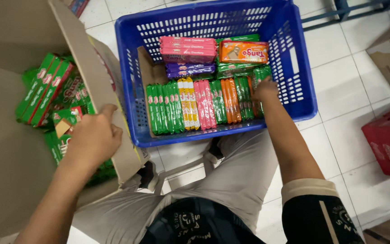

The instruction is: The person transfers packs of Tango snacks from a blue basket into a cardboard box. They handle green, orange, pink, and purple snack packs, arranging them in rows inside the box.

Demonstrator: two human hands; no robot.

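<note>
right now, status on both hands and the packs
Left hand gripping the cardboard box flap. Right hand down in the blue crate, on the green packs at row's end. Nothing blocking.

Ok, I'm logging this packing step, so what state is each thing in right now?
Cardboard box: open, flap up, green packs inside.
Box flap: held at its edge by the left hand.
Blue crate: partly filled, packs standing in a row, others stacked flat behind.
Green packs at the row's right end: upright, touched by the right hand.
Orange pack: lying flat on top.
Red crate: on the floor, contents hidden.
</note>
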